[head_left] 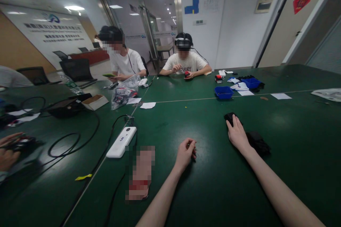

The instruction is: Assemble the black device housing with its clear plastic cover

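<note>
My right hand [237,133] reaches forward on the right, its fingers and thumb over a small dark black bundle [229,116] that looks like folded fabric. Under and beside my right wrist lies a second black bundle [258,142], crumpled, its exact kind unclear. My left hand [185,154] rests on the green table [207,191] with its fingers curled in. Nothing shows between those fingers, though their underside is hidden. To its left lies a pinkish phone-shaped thing [141,170], blurred out.
A white power bank [122,142] marked 5 and black cables [64,145] lie to the left. Farther off are a blue tray [223,93], papers [281,96] and a plastic bag [124,94]. Two people sit across; another person's hands [9,152] work at far left.
</note>
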`<state>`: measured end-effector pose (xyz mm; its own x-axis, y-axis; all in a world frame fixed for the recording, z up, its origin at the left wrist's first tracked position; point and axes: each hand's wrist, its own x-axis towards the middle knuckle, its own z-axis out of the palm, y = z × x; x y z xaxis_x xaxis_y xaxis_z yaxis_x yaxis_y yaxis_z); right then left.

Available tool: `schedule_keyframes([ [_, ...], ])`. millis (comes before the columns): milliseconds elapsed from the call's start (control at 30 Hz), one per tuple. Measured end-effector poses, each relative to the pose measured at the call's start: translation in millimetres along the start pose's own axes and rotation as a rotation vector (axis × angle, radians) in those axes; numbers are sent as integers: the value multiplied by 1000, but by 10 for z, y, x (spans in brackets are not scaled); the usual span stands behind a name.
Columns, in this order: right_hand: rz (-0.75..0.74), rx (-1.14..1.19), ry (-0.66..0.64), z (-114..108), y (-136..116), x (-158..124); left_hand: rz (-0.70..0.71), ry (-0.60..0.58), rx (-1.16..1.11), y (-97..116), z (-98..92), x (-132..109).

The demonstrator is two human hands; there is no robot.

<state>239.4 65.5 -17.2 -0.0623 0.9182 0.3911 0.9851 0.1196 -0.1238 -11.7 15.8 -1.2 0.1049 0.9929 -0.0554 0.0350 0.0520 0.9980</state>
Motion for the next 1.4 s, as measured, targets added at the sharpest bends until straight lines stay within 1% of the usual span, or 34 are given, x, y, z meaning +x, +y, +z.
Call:
schedule_keyframes([
  [133, -22, -39, 2, -148, -17, -6, 2, -5, 3, 9, -6, -1],
  [200, 14, -99, -1, -262, 32, -30, 5, -9, 3, 8, -7, -2],
  [267, 91, -161, -27, -372, 128, -85, 5, -8, 0, -3, -9, -1],
  [333, 205, -209, -81, -456, 248, -167, 1, -8, -2, -18, -10, 2],
  [433, 366, -224, -201, -525, 380, -289, -3, -14, -5, -31, -11, 3],
  [500, 412, -191, -285, -560, 395, -329, -1, -15, 0, -25, -12, 1],
  [567, 409, -170, -325, -607, 353, -325, -3, -10, 6, -10, -12, -4],
  [633, 376, -180, -294, -669, 281, -289, -15, -7, 6, 6, -12, -9],
  [767, 310, -198, -144, -780, 141, -197, -35, -8, 3, 24, -10, -14],
  [833, 298, -170, -98, -796, 87, -162, -31, -7, 7, 23, -7, -13],
  [900, 304, -84, -89, -778, 30, -137, -26, -7, 9, 21, -3, -12],
  [1000, 320, 197, -137, -695, -96, -119, -17, -6, 10, 17, 0, -13],
  [1133, 276, 683, -280, -542, -370, -167, -2, -14, 21, 21, 4, -18],
  [1233, 237, 959, -408, -448, -604, -262, -16, -14, 17, 31, 10, -25],
  [1300, 209, 1060, -469, -410, -731, -328, -28, -27, 14, 36, 13, -29],
  [1400, 165, 1119, -506, -379, -841, -391, -23, -62, 35, 25, 12, -32],
])
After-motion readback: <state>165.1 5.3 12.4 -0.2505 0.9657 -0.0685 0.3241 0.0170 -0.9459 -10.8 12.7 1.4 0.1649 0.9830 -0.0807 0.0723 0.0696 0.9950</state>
